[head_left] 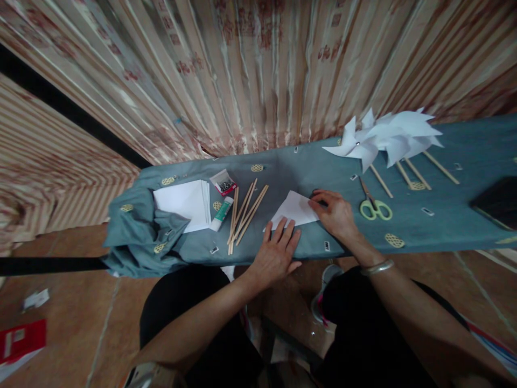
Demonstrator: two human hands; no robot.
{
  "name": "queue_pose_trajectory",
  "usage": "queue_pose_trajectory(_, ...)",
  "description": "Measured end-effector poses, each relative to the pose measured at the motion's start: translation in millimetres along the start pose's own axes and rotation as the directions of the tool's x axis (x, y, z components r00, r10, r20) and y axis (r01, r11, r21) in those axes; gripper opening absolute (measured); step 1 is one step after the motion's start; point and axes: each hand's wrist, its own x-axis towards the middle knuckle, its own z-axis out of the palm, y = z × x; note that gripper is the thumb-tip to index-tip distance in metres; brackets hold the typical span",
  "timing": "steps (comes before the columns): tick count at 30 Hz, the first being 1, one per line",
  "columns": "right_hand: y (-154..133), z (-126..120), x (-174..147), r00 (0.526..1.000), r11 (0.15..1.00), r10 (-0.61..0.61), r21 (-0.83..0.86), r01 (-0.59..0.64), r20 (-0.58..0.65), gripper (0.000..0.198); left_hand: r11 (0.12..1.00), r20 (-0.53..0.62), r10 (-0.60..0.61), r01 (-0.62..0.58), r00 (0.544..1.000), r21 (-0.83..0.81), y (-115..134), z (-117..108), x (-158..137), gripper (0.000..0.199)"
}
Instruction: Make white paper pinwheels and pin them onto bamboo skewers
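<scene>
A sheet of white paper (pixel 297 207), folded into a triangle, lies on the cloth-covered table in front of me. My left hand (pixel 278 248) rests flat with spread fingers on its lower left edge. At the paper's right corner, the fingers of my right hand (pixel 333 213) are bent and pinch the edge. Left of the paper lie several wooden sticks (pixel 246 213) and a glue stick (pixel 221 214). Scissors (pixel 375 207) with green handles are just right of my right hand.
A stack of white paper (pixel 183 202) and a small box of pins (pixel 223 182) lie at the left. Several white paper pinwheels (pixel 388 137) on sticks overlap at the back right. A dark object (pixel 498 202) sits at the far right. A pleated curtain (pixel 258 81) hangs behind the table.
</scene>
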Motion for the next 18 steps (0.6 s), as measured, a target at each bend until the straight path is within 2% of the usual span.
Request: queue_pose_trajectory(18, 0.7, 5.8, 2.9, 0.998, 0.997, -0.062, -0.053, 0.062, 0.014, 0.019, 1.000, -0.009, -0.002, 0.002, 1.000, -0.004, 0.2, -0.5, 0.0, 0.075)
